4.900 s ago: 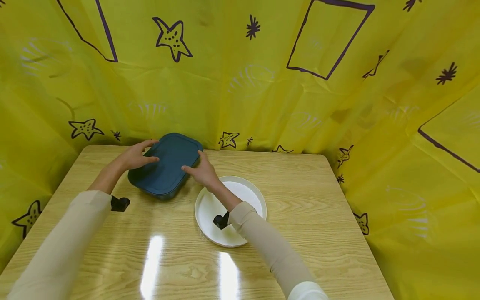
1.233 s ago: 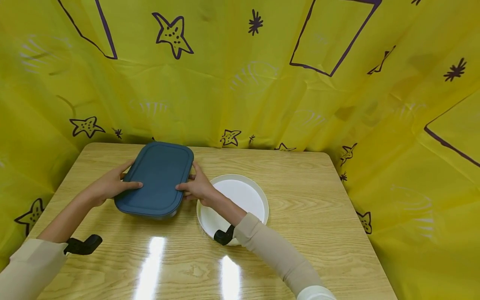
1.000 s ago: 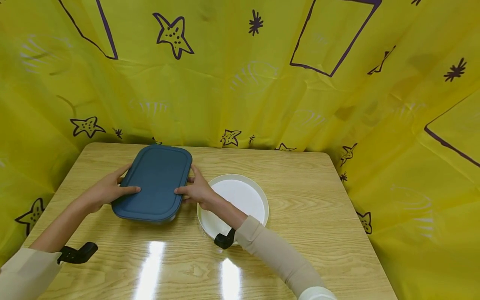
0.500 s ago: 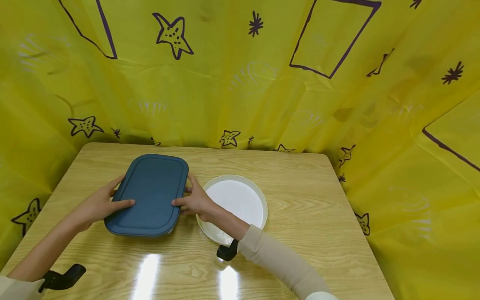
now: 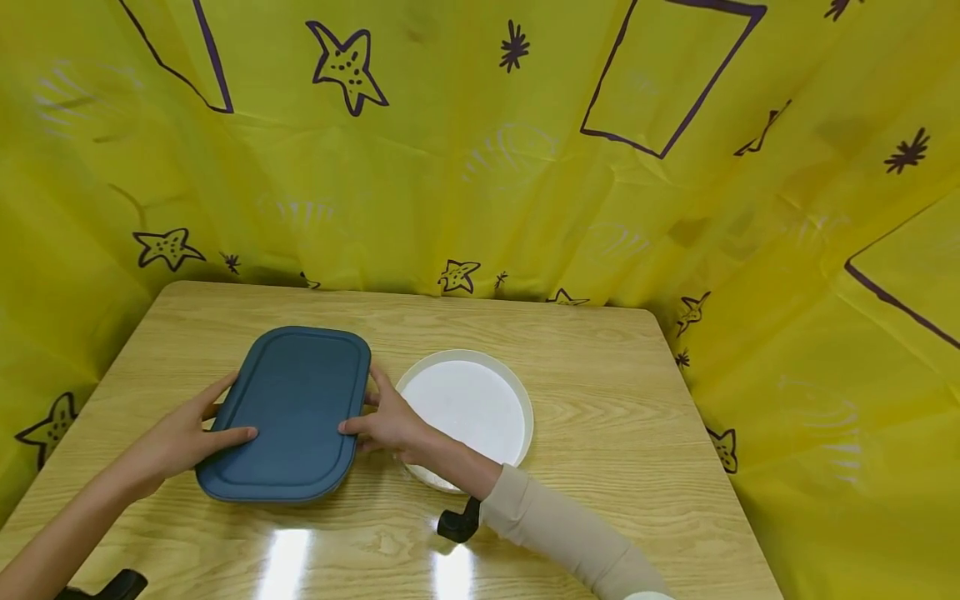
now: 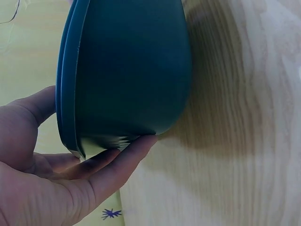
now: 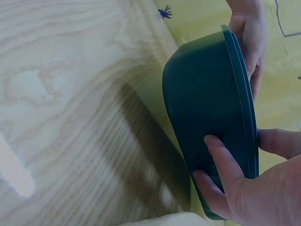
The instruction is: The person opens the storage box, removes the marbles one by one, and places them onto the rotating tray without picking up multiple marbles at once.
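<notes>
A dark blue lidded food container (image 5: 292, 412), rectangular with rounded corners, is held between both hands at the left of the table. My left hand (image 5: 176, 437) grips its left side, the thumb lying on the lid and the fingers along the wall. On the opposite side my right hand (image 5: 397, 425) grips it likewise, thumb over the lid's edge. The left wrist view shows the container's deep side wall (image 6: 131, 70) with fingertips against it. In the right wrist view two fingers press the wall (image 7: 202, 94), and a shadow falls on the wood beneath. The lid is on.
A round white dish (image 5: 468, 408) with a low rim sits right of the container, partly under my right forearm. The wooden table (image 5: 600, 433) is bordered by a yellow patterned curtain (image 5: 480, 192) at the back and sides.
Since the earliest frame, the hands have taken hold of the container at its sides. It has come from the table's back towards me and slightly left. The white dish has stayed put.
</notes>
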`<state>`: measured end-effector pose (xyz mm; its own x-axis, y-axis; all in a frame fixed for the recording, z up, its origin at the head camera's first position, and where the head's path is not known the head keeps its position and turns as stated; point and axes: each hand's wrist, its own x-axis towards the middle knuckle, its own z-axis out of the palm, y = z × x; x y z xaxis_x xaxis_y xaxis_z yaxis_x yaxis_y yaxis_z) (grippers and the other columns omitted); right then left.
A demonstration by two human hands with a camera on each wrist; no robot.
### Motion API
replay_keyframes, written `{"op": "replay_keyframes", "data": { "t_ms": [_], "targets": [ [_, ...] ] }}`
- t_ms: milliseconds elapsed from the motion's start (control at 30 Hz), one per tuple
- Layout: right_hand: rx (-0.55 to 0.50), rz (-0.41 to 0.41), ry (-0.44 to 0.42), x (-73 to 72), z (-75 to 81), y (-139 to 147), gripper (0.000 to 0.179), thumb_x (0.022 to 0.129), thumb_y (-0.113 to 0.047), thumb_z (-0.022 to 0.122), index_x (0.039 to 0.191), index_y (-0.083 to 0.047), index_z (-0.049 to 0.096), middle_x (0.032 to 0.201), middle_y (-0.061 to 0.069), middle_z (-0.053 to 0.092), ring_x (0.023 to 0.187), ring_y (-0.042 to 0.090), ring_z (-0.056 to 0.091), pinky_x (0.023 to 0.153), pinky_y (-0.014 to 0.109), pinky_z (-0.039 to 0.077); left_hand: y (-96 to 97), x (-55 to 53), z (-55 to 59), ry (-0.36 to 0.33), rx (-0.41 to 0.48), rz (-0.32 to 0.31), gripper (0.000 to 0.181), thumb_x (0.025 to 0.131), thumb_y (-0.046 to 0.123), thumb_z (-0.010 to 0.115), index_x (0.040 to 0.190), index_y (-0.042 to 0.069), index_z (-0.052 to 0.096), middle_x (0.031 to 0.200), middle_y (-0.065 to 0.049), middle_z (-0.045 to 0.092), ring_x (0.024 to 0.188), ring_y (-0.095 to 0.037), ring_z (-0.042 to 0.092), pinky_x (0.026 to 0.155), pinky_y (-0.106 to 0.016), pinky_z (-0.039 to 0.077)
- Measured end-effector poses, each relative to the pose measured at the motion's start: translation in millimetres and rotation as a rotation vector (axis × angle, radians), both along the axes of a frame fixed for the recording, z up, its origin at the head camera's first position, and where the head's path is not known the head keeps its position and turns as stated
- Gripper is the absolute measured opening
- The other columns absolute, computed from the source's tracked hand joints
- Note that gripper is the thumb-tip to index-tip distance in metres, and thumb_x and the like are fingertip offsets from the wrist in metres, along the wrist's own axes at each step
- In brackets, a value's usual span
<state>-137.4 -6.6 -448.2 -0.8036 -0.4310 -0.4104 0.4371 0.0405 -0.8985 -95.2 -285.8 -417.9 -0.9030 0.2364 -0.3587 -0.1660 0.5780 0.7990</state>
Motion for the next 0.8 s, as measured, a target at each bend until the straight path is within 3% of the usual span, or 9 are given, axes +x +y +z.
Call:
{"op": "replay_keyframes", "data": {
  "t_ms": [200, 367, 800],
  "targets": [
    [0.000, -0.001, 0.006, 9.3, -2.5, -2.8, 0.105, 0.084, 0.013, 0.072, 0.161, -0.025, 0.012, 0.136, 0.017, 0.049, 0.079, 0.029, 0.071, 0.068, 0.044, 0.060, -3.5, 9.1, -6.4, -0.020, 0.039, 0.016, 0.102, 0.097, 0.024, 0.068, 0.156, 0.000, -0.011, 0.140, -0.053, 0.017, 0.098, -0.039, 0.066, 0.069, -0.039, 0.057],
    [-0.012, -0.002, 0.020, 15.2, -5.2, -1.3, 0.106, 0.083, 0.015, 0.071, 0.161, -0.024, 0.011, 0.136, 0.017, 0.049, 0.080, 0.029, 0.071, 0.067, 0.045, 0.060, -1.1, 15.4, -12.9, -0.007, 0.052, 0.025, 0.099, 0.098, 0.023, 0.068, 0.156, -0.002, -0.008, 0.139, -0.052, 0.023, 0.101, -0.041, 0.064, 0.070, -0.038, 0.056],
    [-0.017, 0.002, 0.014, 22.9, -13.6, -3.7, 0.106, 0.083, 0.018, 0.070, 0.161, -0.025, 0.012, 0.141, 0.018, 0.042, 0.082, 0.030, 0.070, 0.069, 0.049, 0.059, -0.4, 28.5, -27.8, 0.011, 0.049, 0.069, 0.099, 0.097, 0.021, 0.069, 0.156, -0.003, -0.007, 0.141, -0.050, 0.023, 0.117, -0.058, 0.048, 0.070, -0.036, 0.056]
  ]
}}
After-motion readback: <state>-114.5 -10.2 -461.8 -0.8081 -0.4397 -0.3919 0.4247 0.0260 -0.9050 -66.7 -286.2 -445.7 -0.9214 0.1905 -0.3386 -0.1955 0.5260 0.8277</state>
